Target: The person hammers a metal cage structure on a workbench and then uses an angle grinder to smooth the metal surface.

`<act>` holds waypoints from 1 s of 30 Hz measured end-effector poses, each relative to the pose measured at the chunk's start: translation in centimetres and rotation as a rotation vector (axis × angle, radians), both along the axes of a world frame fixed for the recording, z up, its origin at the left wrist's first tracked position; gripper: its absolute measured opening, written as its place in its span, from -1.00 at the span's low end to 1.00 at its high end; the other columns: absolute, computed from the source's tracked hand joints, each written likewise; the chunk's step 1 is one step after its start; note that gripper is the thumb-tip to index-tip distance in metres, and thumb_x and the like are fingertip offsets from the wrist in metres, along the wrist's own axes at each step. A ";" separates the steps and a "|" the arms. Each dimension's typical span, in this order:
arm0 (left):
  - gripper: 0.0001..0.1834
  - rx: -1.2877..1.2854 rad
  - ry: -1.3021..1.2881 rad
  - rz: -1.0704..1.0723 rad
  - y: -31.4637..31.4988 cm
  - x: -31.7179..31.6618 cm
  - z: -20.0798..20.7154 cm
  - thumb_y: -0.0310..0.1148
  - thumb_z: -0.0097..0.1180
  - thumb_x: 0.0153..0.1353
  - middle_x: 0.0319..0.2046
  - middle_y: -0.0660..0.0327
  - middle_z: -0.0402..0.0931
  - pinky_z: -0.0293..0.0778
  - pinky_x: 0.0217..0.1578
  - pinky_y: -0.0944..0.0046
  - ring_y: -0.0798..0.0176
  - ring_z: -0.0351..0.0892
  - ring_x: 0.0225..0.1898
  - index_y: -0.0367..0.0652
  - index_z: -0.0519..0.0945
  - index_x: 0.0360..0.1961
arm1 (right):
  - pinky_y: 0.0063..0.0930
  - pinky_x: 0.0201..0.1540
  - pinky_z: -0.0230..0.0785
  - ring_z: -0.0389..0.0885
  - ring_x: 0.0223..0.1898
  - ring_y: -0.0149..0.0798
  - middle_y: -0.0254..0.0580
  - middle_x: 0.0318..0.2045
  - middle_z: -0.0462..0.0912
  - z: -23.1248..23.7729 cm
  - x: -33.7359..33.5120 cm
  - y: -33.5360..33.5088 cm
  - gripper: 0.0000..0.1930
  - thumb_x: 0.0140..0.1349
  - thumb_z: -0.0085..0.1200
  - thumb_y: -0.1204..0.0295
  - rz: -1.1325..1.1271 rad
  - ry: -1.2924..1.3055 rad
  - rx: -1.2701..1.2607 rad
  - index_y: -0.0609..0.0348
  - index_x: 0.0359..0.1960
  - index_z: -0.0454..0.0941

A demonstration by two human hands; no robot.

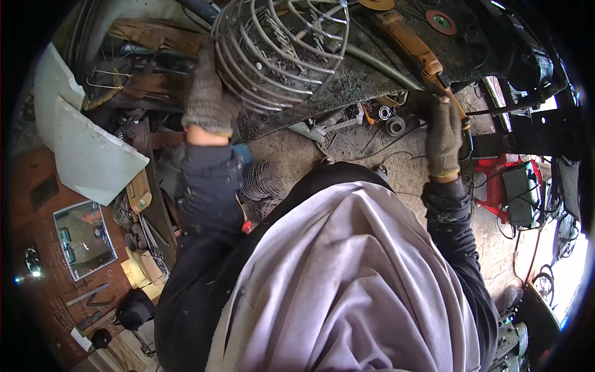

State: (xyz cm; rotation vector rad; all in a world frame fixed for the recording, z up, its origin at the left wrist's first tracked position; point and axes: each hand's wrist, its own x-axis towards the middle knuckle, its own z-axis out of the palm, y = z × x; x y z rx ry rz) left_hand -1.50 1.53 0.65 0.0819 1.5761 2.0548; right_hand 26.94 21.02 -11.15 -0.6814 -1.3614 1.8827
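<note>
The right hand [444, 137], in a dark knit glove, is curled around the near end of a metal bar [381, 67]. The bar slants away from that grip, up and to the left across the bench [354, 88], and its far part reaches the right side of a wire cage [282, 56].

The left hand [209, 99], gloved alike, lies against the left side of the cage with its fingers pointing away from the body; whether they close around a wire cannot be told. The cage, a round frame of spaced metal rings, sits on the bench right beside this hand, well apart from the right one.

Dark grit lies around the cage. An orange grinder [406, 42] rests just past the bar, with a red disc [440, 22] farther right. Below the bench edge, near the right hand, are two metal rings [395, 126]. Coiled wire [259, 181] stands on the floor [297, 152] beside the left sleeve. Farther left lean pale curved sheets [93, 152]; a red stool [493, 186] stands at the right.
</note>
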 end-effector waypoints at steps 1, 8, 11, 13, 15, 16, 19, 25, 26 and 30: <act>-0.47 -0.045 -0.019 -0.039 0.4 -1.0 0.4 -0.01 -0.20 0.47 0.20 0.12 0.47 0.41 0.20 0.05 0.11 0.45 0.21 -0.14 0.43 0.24 | -0.38 -0.09 0.51 0.67 -0.13 -0.25 -0.04 -0.09 0.67 -0.8 0.7 1.5 -0.58 0.45 -0.10 0.18 -0.102 -0.125 0.182 0.25 0.13 0.49; -0.48 -0.221 -0.039 -0.074 2.2 -9.0 -4.1 0.03 -0.02 0.40 0.12 0.21 0.55 0.45 0.11 0.10 0.14 0.52 0.11 -0.11 0.53 0.17 | -0.23 0.03 0.44 0.62 0.01 0.03 0.09 -0.07 0.64 1.1 1.7 6.7 -0.54 0.27 0.11 0.14 -0.394 -0.998 0.876 0.15 0.11 0.54; -0.43 -0.298 -0.051 -0.057 2.7 -10.1 -5.7 0.09 0.05 0.34 0.09 0.22 0.58 0.43 0.11 0.11 0.14 0.52 0.11 -0.10 0.54 0.17 | -0.25 0.00 0.45 0.61 0.01 0.07 0.10 -0.09 0.64 -1.3 2.9 10.5 -0.48 0.27 0.09 0.10 -0.083 -1.142 0.791 0.21 0.13 0.51; -0.41 -0.293 -0.058 -0.040 1.9 -9.8 -5.6 0.11 0.08 0.31 0.09 0.20 0.58 0.38 0.14 0.09 0.13 0.50 0.13 -0.11 0.54 0.17 | -0.43 -0.28 0.50 0.68 -0.20 -0.26 -0.07 -0.11 0.67 -0.2 2.1 11.5 -0.53 0.35 0.03 0.06 0.410 -0.962 0.245 0.18 0.07 0.55; -0.39 -0.319 -0.076 -0.021 1.4 -10.2 -6.6 0.12 0.09 0.30 0.11 0.20 0.57 0.36 0.16 0.10 0.13 0.49 0.14 -0.10 0.53 0.19 | -0.52 -0.41 0.47 0.65 -0.32 -0.41 -0.17 -0.17 0.67 -0.7 2.6 13.4 -0.56 0.38 0.00 0.09 0.514 -0.832 0.139 0.20 0.05 0.56; -0.38 -0.340 -0.079 -0.028 1.9 -10.4 -6.7 0.13 0.10 0.29 0.12 0.20 0.55 0.34 0.17 0.10 0.13 0.47 0.15 -0.09 0.52 0.20 | -0.51 -0.39 0.48 0.65 -0.32 -0.40 -0.19 -0.21 0.67 -3.3 3.5 16.8 -0.57 0.38 0.00 0.12 0.597 -0.730 0.301 0.24 0.04 0.56; -0.39 -0.279 0.078 -0.030 2.8 -7.7 -7.5 0.10 0.11 0.29 0.17 0.22 0.50 0.32 0.18 0.13 0.15 0.44 0.17 -0.01 0.48 0.25 | -0.53 -0.47 0.45 0.61 -0.47 -0.39 -0.20 -0.40 0.64 -6.8 3.7 18.9 -0.58 0.34 0.07 0.17 0.595 -0.581 0.341 0.35 -0.05 0.57; -0.34 -0.446 0.474 -0.060 0.4 -9.8 -11.1 0.06 0.20 0.24 0.17 0.15 0.48 0.34 0.12 0.15 0.19 0.45 0.13 -0.09 0.45 0.25 | -0.42 -0.33 0.51 0.67 -0.33 -0.22 -0.03 -0.29 0.66 -5.5 1.8 19.1 -0.71 0.20 0.20 0.24 0.693 -0.781 -0.198 0.09 -0.11 0.64; -0.32 -0.406 0.456 -0.069 0.7 -9.5 -10.9 0.08 0.19 0.23 0.17 0.13 0.48 0.34 0.13 0.15 0.17 0.45 0.14 -0.13 0.44 0.25 | -0.42 -0.33 0.51 0.67 -0.33 -0.22 -0.03 -0.29 0.66 -5.3 1.7 19.0 -0.71 0.20 0.20 0.24 0.704 -0.792 -0.194 0.09 -0.11 0.64; -0.32 -0.632 0.676 0.149 1.8 -4.2 -8.1 0.08 0.18 0.22 0.09 0.02 0.53 0.37 0.10 0.14 0.10 0.50 0.09 -0.22 0.46 0.19 | -0.49 -0.46 0.42 0.59 -0.47 -0.33 -0.17 -0.43 0.61 -4.6 1.4 15.6 -0.72 0.12 0.26 0.28 0.729 -0.735 0.095 0.16 -0.19 0.64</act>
